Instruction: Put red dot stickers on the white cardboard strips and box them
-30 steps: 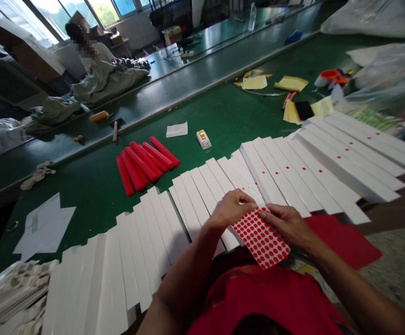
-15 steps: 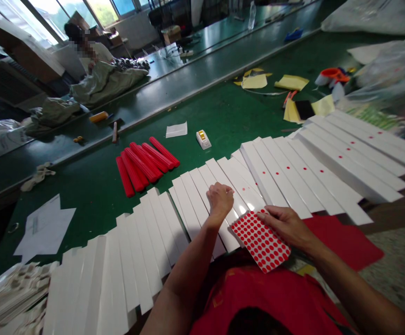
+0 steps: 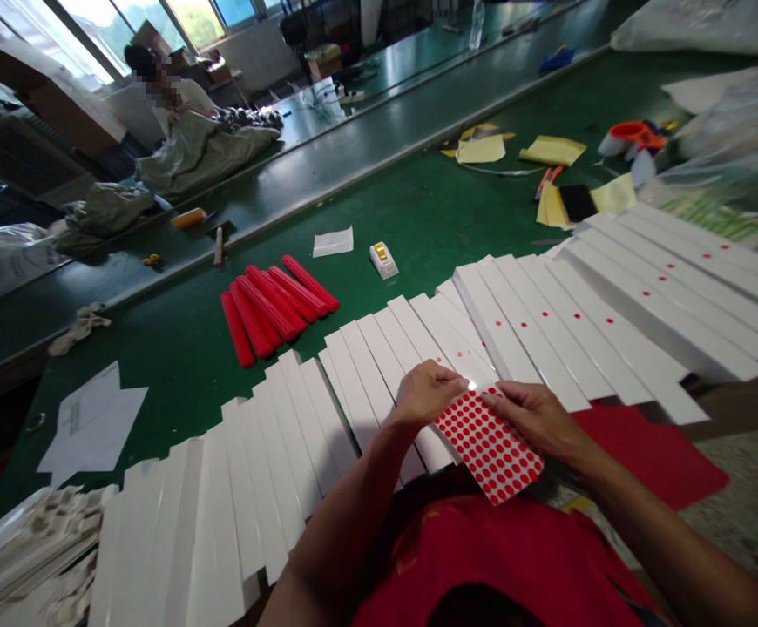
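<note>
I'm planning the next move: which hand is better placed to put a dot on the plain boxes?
Left, I'd judge. The left hand is nearer the plain boxes, its fingertips by the far edge of the sheet; the right hand is occupied holding that sheet.

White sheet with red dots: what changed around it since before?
The left hand went out over the long white boxes, then came back to the white paper sheet of round red stickers. A red dot now shows where its fingertips were. The right hand still grips the sheet; the red rods stayed put.
</note>
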`<state>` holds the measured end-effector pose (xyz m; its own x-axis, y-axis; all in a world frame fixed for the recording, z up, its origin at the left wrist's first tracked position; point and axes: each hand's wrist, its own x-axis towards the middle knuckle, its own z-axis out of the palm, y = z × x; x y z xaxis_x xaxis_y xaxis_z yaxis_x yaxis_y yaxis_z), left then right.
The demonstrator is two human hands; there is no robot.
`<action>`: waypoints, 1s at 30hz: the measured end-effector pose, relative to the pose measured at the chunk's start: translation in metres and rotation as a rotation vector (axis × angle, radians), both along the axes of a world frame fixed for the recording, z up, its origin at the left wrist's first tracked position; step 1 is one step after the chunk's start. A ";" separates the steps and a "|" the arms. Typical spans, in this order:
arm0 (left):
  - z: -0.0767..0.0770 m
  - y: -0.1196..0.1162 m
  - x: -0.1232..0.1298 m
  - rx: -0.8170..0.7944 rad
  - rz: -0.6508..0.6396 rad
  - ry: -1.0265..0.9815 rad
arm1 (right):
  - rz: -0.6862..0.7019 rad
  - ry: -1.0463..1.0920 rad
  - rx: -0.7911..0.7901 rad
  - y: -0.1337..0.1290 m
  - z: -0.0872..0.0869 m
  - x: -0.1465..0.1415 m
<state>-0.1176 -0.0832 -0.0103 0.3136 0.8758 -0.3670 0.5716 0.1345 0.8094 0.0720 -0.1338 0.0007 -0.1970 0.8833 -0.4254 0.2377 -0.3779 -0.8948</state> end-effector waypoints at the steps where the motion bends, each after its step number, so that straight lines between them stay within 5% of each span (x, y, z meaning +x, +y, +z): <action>1: 0.002 -0.002 -0.001 -0.008 0.000 -0.049 | 0.001 -0.007 -0.006 0.001 0.001 -0.001; 10: 0.009 -0.005 -0.008 -0.048 0.068 -0.110 | 0.031 -0.018 0.002 0.005 -0.003 -0.011; 18: -0.022 0.014 -0.036 0.263 0.293 0.376 | 0.039 -0.026 0.017 0.005 -0.006 -0.018; 30: -0.032 0.011 -0.024 0.353 0.354 0.562 | 0.060 -0.046 0.030 0.011 -0.007 -0.022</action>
